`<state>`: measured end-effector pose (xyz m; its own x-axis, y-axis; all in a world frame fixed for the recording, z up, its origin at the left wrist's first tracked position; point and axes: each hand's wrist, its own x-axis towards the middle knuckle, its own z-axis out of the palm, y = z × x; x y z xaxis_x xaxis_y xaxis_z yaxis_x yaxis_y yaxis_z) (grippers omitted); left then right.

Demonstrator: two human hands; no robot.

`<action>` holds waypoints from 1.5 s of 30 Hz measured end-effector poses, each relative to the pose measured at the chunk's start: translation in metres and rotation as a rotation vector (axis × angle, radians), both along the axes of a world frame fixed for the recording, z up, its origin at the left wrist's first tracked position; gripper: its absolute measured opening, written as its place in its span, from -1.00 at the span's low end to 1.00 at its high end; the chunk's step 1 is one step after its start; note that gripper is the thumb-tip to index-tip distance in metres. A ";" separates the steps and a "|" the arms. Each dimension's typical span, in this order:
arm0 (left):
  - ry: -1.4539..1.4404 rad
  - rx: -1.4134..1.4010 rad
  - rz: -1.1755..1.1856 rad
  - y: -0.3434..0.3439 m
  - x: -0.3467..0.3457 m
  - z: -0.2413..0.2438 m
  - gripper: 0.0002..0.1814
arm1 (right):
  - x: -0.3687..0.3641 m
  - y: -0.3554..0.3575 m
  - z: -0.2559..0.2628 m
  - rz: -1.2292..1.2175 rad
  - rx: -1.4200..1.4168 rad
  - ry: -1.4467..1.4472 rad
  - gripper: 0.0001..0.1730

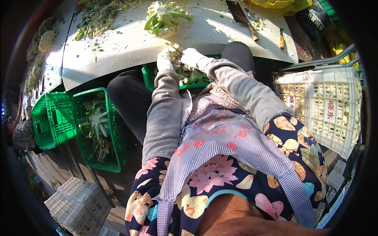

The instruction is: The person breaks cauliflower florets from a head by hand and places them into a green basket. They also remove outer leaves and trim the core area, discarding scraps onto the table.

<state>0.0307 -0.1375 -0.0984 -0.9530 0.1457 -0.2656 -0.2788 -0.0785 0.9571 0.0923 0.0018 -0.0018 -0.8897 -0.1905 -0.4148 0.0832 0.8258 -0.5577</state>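
Note:
My left hand [164, 60], in a white glove, grips a piece of cauliflower [174, 50] at the near edge of a white tabletop [130, 48]. On the other side of that piece, my gloved right hand [192, 58] has its fingers curled against it. The fingertips are partly hidden. Directly below both hands, between my knees, sits a green plastic crate [148, 79] holding cut cauliflower florets [193, 77]. Just beyond the hands, a large cauliflower head [165, 19] lies stem up with green leaf stalks attached.
A cleaver [238, 13] and a small wooden-handled knife [281, 39] lie at right. Cauliflower crumbs [97, 17] cover the table's far left. Green crates [54, 121] stand left, one containing leaves [99, 121]. White crates [322, 103] stand right and behind [79, 203]. A person's cap [24, 135] shows far left.

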 end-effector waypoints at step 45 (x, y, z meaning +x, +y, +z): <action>-0.213 -0.063 0.195 0.050 -0.024 0.117 -0.42 | -0.024 0.065 0.095 -0.238 0.213 0.322 -0.65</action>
